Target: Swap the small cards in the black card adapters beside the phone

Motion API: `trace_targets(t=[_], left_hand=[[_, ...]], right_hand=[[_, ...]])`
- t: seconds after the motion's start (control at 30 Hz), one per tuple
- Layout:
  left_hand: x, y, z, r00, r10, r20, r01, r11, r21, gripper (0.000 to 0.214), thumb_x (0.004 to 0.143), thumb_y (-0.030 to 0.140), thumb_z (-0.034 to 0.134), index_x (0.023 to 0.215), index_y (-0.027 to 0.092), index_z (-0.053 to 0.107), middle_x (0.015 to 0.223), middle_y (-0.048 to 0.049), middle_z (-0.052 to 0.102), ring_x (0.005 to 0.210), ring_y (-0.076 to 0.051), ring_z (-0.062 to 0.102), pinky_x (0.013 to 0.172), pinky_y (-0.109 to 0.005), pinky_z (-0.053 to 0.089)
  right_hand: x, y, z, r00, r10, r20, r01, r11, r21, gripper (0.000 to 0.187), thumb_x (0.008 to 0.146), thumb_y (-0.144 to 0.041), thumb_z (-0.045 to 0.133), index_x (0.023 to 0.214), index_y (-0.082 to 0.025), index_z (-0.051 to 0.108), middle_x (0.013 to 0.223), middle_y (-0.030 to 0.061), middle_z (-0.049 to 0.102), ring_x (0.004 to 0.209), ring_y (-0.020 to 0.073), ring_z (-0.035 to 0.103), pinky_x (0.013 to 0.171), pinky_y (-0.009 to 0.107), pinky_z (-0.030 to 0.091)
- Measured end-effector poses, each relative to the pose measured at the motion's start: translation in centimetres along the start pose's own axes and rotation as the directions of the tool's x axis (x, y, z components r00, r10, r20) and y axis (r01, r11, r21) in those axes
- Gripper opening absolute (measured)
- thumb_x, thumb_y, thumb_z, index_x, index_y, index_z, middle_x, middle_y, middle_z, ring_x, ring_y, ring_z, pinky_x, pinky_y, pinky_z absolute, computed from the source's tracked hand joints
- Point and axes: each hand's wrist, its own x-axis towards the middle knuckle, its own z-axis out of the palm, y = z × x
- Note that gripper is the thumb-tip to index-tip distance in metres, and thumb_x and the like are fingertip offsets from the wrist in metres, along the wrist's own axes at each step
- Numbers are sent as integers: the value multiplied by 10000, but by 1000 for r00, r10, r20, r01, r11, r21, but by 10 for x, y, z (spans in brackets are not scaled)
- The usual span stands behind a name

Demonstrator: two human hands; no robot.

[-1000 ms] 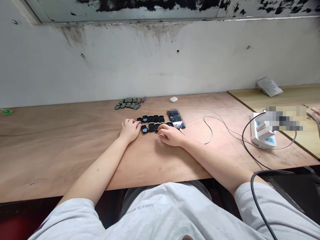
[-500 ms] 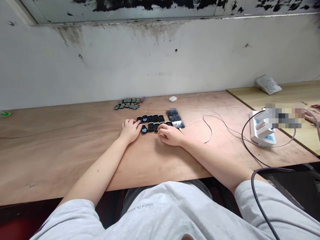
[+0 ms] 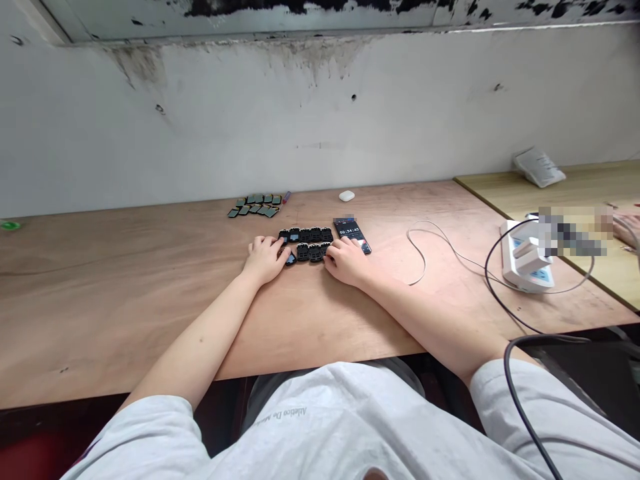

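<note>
Two rows of small black plastic housings, a back row [image 3: 315,235] and a front row [image 3: 309,252], lie on the table between my hands. Some housings at the left have a bluish-grey square face. My left hand [image 3: 265,259] is open, its spread fingertips touching the left end of the rows. Under its thumb sits a tilted black housing with a bluish face [image 3: 291,258], partly hidden. My right hand [image 3: 346,260] has its fingers bent but apart, fingertips against the right end of the front row, covering part of it. Just behind it lies a phone [image 3: 359,235] showing a running timer.
Several green-grey square modules [image 3: 255,209] lie at the back beside a small purple-red tool [image 3: 287,197]. A white case [image 3: 347,196] sits near the wall. To the right are a power strip [image 3: 515,267], cables, a white packet [image 3: 539,168] and another person's hand [image 3: 627,230].
My right hand has moved slightly right and forward, nearer the phone. My left hand and the black rows have shifted a little right in view. The rows look more closely lined up.
</note>
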Motion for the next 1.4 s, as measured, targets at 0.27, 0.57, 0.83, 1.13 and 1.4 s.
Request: trace_targets(t=[0.27, 0.57, 0.83, 1.13, 1.4], left_hand=[[-3, 4, -4, 999, 41, 12, -41, 999, -19, 616, 1035, 560, 349, 1475, 202, 588, 1441, -152, 603, 1324, -381, 420, 1067, -543, 385], [-3, 2, 0, 996, 85, 11, -84, 995, -58, 588, 1031, 561, 386, 1466, 219, 583, 1443, -145, 609, 1337, -361, 419, 1090, -519, 360], [-3, 2, -2, 994, 104, 19, -102, 991, -91, 565, 1042, 525, 374, 1467, 203, 559, 1462, -137, 602, 1365, -345, 414, 1117, -511, 341], [-15, 16, -16, 988, 153, 3, -152, 988, -35, 484, 993, 554, 470, 1245, 184, 656, 1150, -142, 696, 1111, -328, 621, 958, -444, 451], [-17, 20, -16, 973, 228, 16, -227, 972, -54, 500, 944, 609, 565, 1210, 201, 678, 1175, -136, 678, 1113, -327, 634, 967, -437, 482]], right_hand=[[0, -2, -2, 998, 2, 64, -1, 1000, -14, 249, 1036, -327, 515, 920, -197, 693, 1061, 116, 708, 1067, 274, 537, 910, 390, 341], [-1, -1, -1, 999, 26, 37, -25, 1000, -14, 188, 1018, -322, 544, 991, -202, 687, 1118, 127, 685, 1080, 295, 530, 905, 408, 367], [-1, 1, 1, 998, 29, 60, -29, 1000, -11, 189, 1015, -319, 539, 1028, -202, 686, 1140, 142, 668, 1101, 309, 522, 919, 422, 389], [-1, -1, -3, 998, 37, 49, -35, 998, -46, 176, 1007, -309, 543, 1032, -194, 673, 1143, 148, 663, 1091, 317, 530, 912, 424, 396], [-1, -1, -3, 998, 26, 56, -23, 999, -39, 161, 1008, -307, 552, 1004, -199, 671, 1133, 148, 671, 1091, 320, 539, 911, 423, 415]])
